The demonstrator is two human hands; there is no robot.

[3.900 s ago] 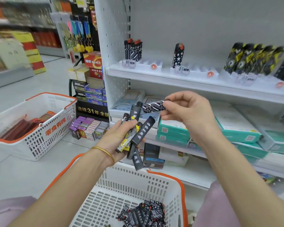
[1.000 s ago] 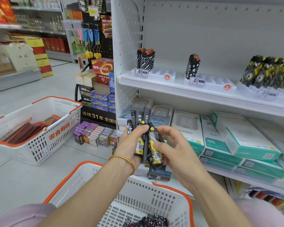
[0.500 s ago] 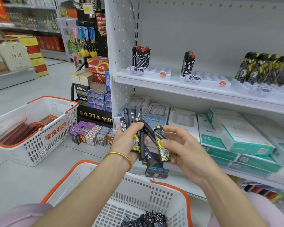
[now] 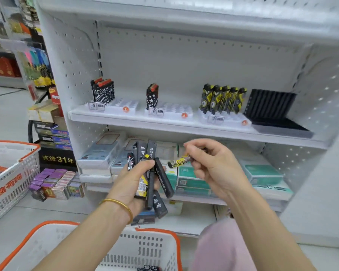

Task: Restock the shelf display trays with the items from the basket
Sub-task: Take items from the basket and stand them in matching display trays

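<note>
My left hand (image 4: pixel 133 182) grips a bunch of slim lighters (image 4: pixel 152 173), mostly black with white lettering, fanned out in front of the lower shelf. My right hand (image 4: pixel 213 165) pinches one yellow-and-black lighter (image 4: pixel 179 162) just right of the bunch, held roughly level. On the upper shelf stand three white display trays: the left tray (image 4: pixel 123 106) with a few black-and-white patterned lighters, the middle tray (image 4: pixel 174 112) with star-patterned ones, and the right tray (image 4: pixel 229 120) with several yellow-and-black lighters (image 4: pixel 221 98). The white basket (image 4: pixel 145 249) below me holds more lighters.
A black tray (image 4: pixel 278 122) with an upright back stands at the shelf's right end. Boxed goods fill the lower shelf (image 4: pixel 194 182). A second white basket (image 4: pixel 10 173) sits on the floor at left, beside small stacked boxes (image 4: pixel 55 182).
My right hand has pulled the yellow-and-black lighter out of the bunch and lifted it to the right. My view has tilted up toward the upper shelf.
</note>
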